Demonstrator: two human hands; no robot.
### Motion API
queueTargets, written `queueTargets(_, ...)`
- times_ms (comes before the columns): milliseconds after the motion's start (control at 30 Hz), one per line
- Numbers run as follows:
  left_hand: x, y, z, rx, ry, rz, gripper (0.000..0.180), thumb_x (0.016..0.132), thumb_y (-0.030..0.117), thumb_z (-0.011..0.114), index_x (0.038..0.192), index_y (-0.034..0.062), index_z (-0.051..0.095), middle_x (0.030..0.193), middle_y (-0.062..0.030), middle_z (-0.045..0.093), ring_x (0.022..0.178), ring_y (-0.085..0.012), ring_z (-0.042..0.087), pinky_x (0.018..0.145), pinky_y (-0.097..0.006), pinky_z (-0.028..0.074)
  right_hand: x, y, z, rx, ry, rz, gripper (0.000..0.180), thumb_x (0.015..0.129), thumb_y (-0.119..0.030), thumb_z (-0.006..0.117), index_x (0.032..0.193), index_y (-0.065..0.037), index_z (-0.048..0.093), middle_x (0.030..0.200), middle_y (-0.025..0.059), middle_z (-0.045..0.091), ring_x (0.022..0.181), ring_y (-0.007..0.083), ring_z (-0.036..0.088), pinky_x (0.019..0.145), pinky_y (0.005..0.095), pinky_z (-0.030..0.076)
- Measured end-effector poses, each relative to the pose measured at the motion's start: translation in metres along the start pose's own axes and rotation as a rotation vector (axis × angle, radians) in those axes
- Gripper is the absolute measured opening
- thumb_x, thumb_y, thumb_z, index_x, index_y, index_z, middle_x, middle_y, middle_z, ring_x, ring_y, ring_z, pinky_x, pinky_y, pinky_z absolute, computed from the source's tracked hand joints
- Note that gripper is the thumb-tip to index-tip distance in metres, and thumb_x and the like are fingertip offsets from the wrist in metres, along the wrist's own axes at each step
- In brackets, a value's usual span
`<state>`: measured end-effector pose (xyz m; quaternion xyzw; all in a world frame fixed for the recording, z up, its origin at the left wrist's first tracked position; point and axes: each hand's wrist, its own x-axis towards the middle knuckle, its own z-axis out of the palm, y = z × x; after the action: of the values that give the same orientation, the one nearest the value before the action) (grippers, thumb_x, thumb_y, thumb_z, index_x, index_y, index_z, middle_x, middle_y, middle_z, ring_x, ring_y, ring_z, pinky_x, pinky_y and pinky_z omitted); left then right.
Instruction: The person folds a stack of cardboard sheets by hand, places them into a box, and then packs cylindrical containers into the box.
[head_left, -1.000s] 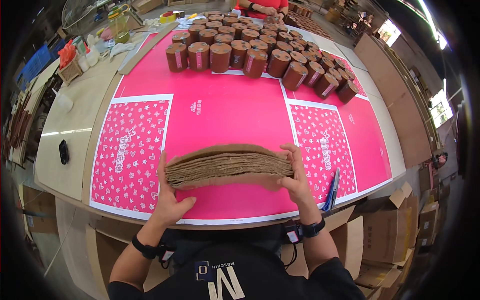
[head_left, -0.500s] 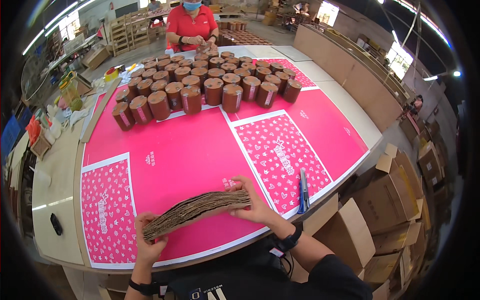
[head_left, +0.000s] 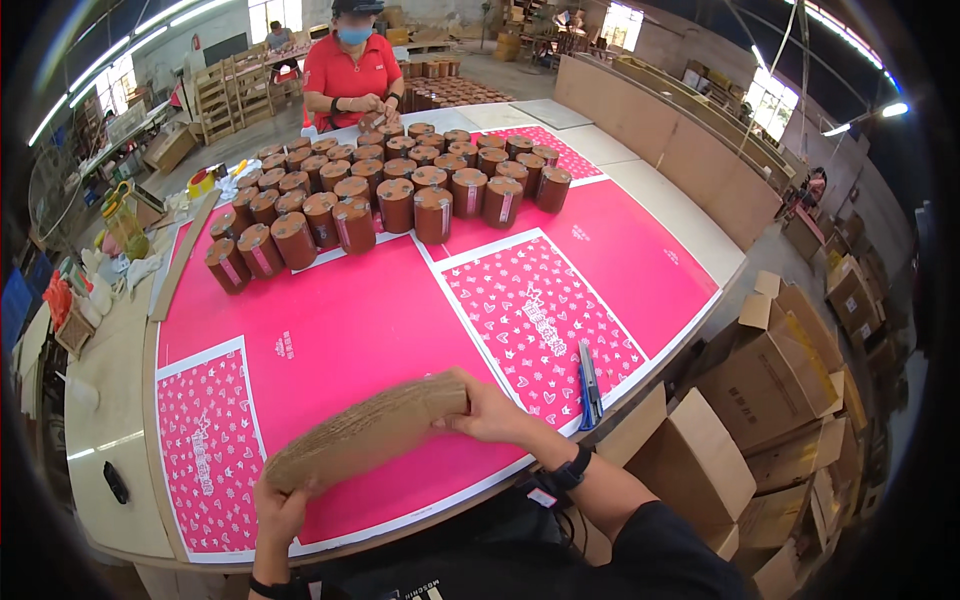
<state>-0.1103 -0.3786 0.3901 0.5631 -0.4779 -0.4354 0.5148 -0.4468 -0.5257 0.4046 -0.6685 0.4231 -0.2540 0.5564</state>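
A bowed stack of brown corrugated cardboard sheets (head_left: 365,432) spans the space between my hands, above the pink printed sheets (head_left: 350,345) on the table. My left hand (head_left: 282,512) grips its lower left end, thumb on the near face. At the upper right end my right hand (head_left: 490,408) holds it, fingers partly hidden behind the cardboard. The broad near face shows more than the layered edges. To the right of my right hand, a blue and grey utility knife (head_left: 588,385) lies on the edge of a patterned pink sheet.
Many brown cylindrical canisters (head_left: 432,215) crowd the table's far half. Behind them a person in a red shirt (head_left: 350,75) handles one. A long flat strip (head_left: 180,260) lies at the left edge. Open cardboard boxes (head_left: 690,465) stand on the right; a small black object (head_left: 115,482) sits left.
The cardboard stack has tilted so its broad face shows, and both hands have shifted slightly left with it. The whole view has moved a little, bringing more of the far person into sight.
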Motion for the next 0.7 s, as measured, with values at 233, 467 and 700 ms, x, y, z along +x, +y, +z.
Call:
queueTargets(233, -0.054, 0.038, 0.019, -0.398, 0.127, -0.371, 0.044, 0.08, -0.009, 0.064, 0.123, -0.007, 0.057, 0.111, -0.0154, 0.07, 0.1, -0.026, 0.071, 0.09, -0.036, 0.057, -0.002, 0.002, -0.013, 0.163, -0.134, -0.115, 0.068, 0.082, -0.017, 0.079, 0.139, 0.001, 0.046, 0.112, 0.0216, 0.069, 0.105, 0.0316, 0.068, 0.093, 0.0394, 0.051)
queueTargets(467, -0.123, 0.004, 0.016, -0.322, 0.207, -0.547, 0.059, 0.083, -0.003, 0.066, 0.14, -0.003, 0.049, 0.129, -0.0142, 0.063, 0.119, -0.0262, 0.062, 0.102, -0.04, 0.051, 0.003, -0.018, 0.01, -0.302, -0.347, 0.089, 0.066, 0.079, -0.028, 0.076, 0.133, 0.002, 0.05, 0.107, 0.0266, 0.068, 0.101, 0.0386, 0.068, 0.088, 0.0429, 0.053)
queueTargets(700, -0.147, 0.016, 0.05, -0.531, 0.514, -0.621, 0.044, 0.087, -0.001, 0.061, 0.131, -0.003, 0.056, 0.121, -0.0141, 0.067, 0.107, -0.0264, 0.067, 0.092, -0.037, 0.056, 0.016, -0.015, 0.059, -0.072, -0.098, 0.163, 0.076, 0.086, -0.035, 0.076, 0.146, -0.004, 0.04, 0.119, 0.0183, 0.066, 0.108, 0.0292, 0.066, 0.088, 0.0405, 0.054)
